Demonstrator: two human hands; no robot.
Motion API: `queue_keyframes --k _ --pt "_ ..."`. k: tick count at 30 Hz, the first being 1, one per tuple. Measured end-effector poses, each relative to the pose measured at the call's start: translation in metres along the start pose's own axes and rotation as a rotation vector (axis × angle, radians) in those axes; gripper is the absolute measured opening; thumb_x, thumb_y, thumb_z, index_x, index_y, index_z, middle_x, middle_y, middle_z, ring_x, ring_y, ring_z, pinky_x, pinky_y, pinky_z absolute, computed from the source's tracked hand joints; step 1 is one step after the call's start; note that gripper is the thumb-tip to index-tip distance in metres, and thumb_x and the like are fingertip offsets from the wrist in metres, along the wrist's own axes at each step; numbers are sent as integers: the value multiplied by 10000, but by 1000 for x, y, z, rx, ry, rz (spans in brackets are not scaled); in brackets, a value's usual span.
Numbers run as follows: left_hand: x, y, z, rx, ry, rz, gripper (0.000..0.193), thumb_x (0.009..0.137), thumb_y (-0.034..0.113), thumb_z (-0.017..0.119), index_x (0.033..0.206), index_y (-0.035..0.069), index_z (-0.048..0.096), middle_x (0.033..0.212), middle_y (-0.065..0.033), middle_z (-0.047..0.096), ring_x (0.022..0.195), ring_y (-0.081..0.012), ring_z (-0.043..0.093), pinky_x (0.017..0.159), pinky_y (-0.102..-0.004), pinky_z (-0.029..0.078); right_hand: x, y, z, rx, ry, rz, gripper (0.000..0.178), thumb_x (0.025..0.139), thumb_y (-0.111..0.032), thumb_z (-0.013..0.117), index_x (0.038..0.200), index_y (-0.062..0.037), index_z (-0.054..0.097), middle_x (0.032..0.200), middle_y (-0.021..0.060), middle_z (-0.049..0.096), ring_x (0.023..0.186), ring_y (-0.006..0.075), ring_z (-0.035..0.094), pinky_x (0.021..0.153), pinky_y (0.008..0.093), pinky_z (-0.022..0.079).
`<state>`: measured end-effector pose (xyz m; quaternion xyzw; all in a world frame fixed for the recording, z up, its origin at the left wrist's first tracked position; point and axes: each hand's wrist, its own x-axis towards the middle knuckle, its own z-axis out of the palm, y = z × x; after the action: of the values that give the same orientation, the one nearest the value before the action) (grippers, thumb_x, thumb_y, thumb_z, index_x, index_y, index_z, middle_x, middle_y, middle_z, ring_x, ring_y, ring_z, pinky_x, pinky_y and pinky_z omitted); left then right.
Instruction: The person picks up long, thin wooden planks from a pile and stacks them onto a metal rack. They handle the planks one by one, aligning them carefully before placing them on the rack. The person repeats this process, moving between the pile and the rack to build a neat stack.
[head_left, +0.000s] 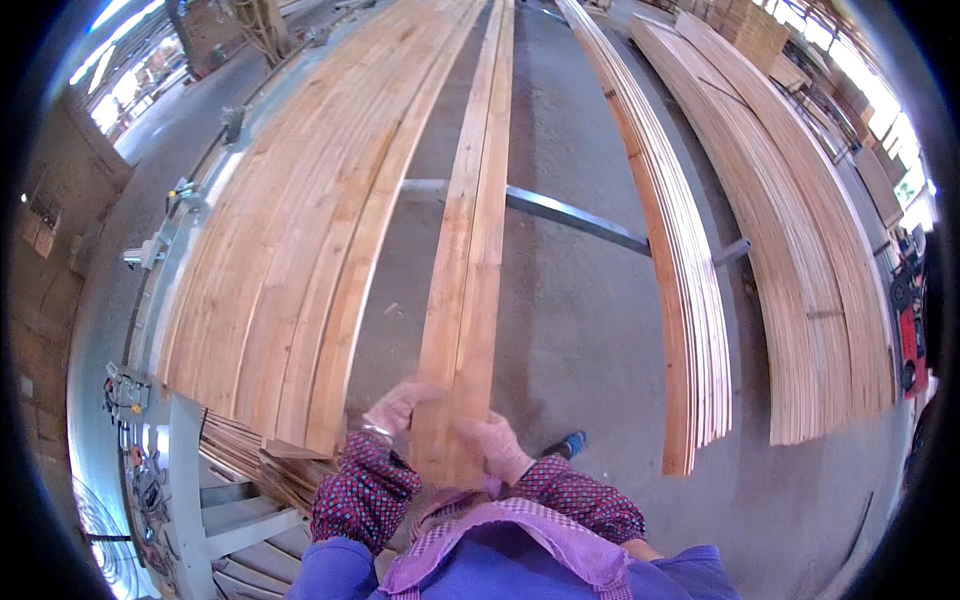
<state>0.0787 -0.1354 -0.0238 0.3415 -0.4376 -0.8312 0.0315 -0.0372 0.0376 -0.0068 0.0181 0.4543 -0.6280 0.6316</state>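
Note:
Two long narrow wooden boards lie side by side in front of me, their near ends close to my waist and their far ends running away to the top of the view. My left hand grips the left edge near that end, fingers partly out of sight. On the right edge my right hand, a little nearer to me and slightly blurred, is closed round the wood. Patterned sleeve covers reach both wrists. A metal crossbar passes beneath the boards.
Left of me, wide boards lie side by side on a bench with clamps along its edge. To the right stands a row of thin boards on edge; farther right is a large board stack. A white frame stands at lower left.

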Motion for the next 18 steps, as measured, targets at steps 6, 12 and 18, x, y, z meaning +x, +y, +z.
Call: queue_keyframes --k 6,12,18 --pt "18 -7 86 -144 -18 -148 352 899 232 649 1146 -19 642 1010 -102 701 868 -179 690 767 -346 589 -39 -39 -35 -237 267 -95 414 830 -129 684 1220 -4 623 1013 81 701 861 200 664 763 351 550" --pt "28 -18 182 119 56 110 590 933 496 603 1271 13 578 1122 -105 635 1066 -202 597 939 -354 474 -73 -60 -79 -402 361 -246 564 826 -156 713 1324 13 509 1130 126 667 1026 214 644 881 348 524" --pt "51 -26 237 -102 2 -105 771 903 268 694 1450 44 198 1305 -148 463 1133 -276 535 935 -395 507 -88 -70 -130 -796 439 -211 888 753 -323 803 1463 -43 347 1252 195 612 1191 320 594 1032 412 454"
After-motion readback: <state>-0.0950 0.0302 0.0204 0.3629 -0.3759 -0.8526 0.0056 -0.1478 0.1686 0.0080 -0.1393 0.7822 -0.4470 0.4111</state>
